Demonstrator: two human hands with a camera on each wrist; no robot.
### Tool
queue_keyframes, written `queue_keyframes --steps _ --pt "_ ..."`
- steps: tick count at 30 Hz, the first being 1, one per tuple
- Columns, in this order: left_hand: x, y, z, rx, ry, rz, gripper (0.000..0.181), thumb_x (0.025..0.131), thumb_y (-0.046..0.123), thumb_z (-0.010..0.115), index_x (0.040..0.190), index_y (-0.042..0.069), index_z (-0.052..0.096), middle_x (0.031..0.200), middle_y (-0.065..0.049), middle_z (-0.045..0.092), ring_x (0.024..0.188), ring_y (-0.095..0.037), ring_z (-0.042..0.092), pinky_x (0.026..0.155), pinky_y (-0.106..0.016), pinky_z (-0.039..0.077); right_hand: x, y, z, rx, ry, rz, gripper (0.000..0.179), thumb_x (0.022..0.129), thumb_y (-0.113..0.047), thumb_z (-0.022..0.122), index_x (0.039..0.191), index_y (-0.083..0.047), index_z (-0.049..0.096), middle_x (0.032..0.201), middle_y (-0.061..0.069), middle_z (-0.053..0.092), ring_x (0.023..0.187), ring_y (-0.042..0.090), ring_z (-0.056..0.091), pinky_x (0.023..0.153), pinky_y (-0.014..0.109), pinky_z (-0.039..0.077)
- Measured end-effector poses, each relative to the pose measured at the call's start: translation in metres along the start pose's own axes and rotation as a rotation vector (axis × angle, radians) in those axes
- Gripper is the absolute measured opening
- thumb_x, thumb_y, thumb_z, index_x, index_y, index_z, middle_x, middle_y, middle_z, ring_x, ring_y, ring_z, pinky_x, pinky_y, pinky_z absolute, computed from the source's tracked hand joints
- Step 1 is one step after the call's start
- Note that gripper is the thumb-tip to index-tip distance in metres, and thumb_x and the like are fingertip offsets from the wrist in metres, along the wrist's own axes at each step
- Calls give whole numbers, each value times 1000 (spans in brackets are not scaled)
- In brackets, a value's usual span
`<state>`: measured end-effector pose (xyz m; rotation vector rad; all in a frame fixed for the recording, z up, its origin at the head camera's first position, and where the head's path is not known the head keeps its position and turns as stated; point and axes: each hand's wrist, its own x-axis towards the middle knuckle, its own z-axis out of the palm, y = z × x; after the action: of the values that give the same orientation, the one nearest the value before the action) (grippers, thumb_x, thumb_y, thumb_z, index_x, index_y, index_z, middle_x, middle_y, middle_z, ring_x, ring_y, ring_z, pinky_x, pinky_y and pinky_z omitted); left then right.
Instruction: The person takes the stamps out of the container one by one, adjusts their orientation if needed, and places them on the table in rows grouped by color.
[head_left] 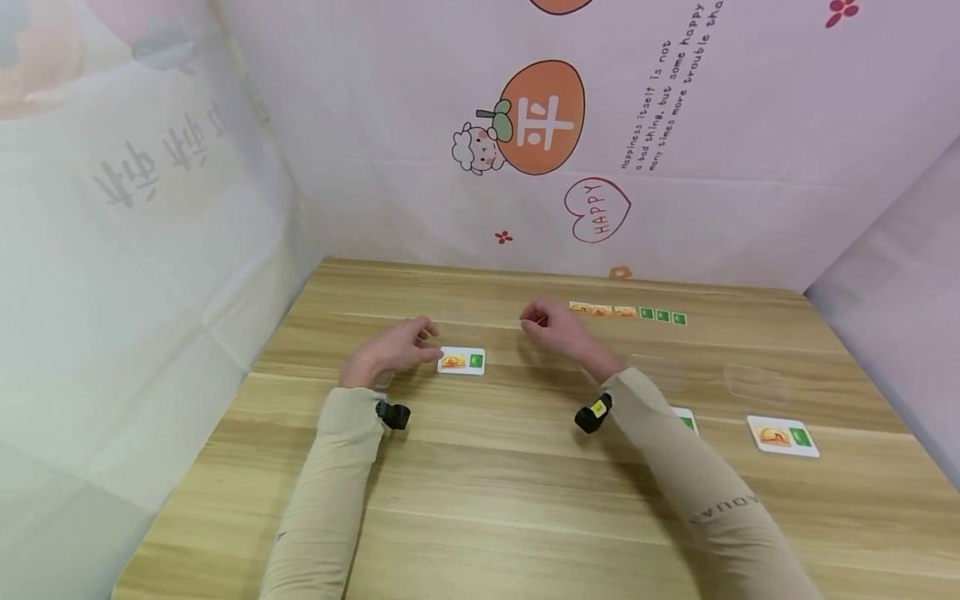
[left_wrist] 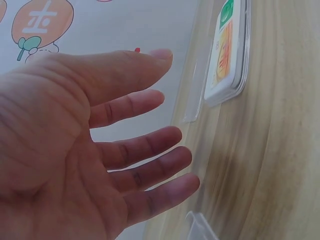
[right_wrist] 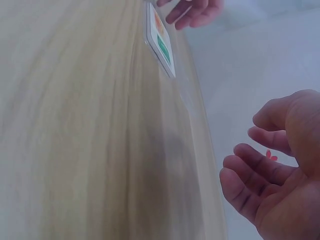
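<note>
A white rectangular case (head_left: 461, 361) with an orange picture and a green square on its top lies on the wooden table, between my two hands. My left hand (head_left: 401, 346) hovers just left of it, fingers apart and loosely bent; the left wrist view shows nothing in that palm. Right of the case and farther back, my right hand (head_left: 558, 329) hangs above the table with fingers loosely curled. Nothing shows between those fingers (right_wrist: 242, 192) in the right wrist view. A clear plastic piece (left_wrist: 197, 95) lies behind the case.
A row of small orange pictures (head_left: 602, 310) and green squares (head_left: 663, 316) lies at the back right. Another white case (head_left: 783, 437) sits at the right, and one (head_left: 686, 420) is partly hidden by my right sleeve. Clear plastic pieces (head_left: 756, 383) lie behind them. Printed cloth walls enclose the table.
</note>
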<state>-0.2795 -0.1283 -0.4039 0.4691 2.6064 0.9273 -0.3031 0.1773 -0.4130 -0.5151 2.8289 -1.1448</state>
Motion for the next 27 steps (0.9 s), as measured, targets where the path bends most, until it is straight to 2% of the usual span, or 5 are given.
queue_keyframes --steps 6,11,15,23,27 --pt "2 4 2 42 -10 -17 49 94 31 66 134 7 51 138 -21 50 126 -34 50 105 -49 42 3 -4 13 5 -27 -23 25 97 -17 57 114 -1 65 105 15 67 94 25 61 81 34 50" --pt "6 7 4 78 2 -22 46 92 30 67 130 8 53 129 -16 54 109 -27 53 93 -43 46 5 -12 23 29 -59 5 27 99 -20 55 117 -2 65 108 12 66 96 24 59 82 34 49" --pt "8 9 6 106 5 -21 47 91 28 69 130 7 54 129 -12 58 101 -24 55 88 -38 46 6 -18 29 43 -89 24 28 100 -21 54 119 -2 64 109 12 65 97 23 58 82 34 49" --pt "8 11 12 138 15 -6 47 90 31 71 128 10 54 141 -16 48 126 -31 44 107 -50 37 8 -22 40 73 -92 22 25 99 -19 56 116 -3 65 109 12 66 97 23 59 80 32 49" --pt "5 10 16 133 -1 -32 48 89 32 72 130 15 54 147 -17 41 132 -33 38 108 -55 34 9 -25 48 108 -112 7 24 98 -21 58 114 -5 65 107 10 66 93 21 60 74 29 50"
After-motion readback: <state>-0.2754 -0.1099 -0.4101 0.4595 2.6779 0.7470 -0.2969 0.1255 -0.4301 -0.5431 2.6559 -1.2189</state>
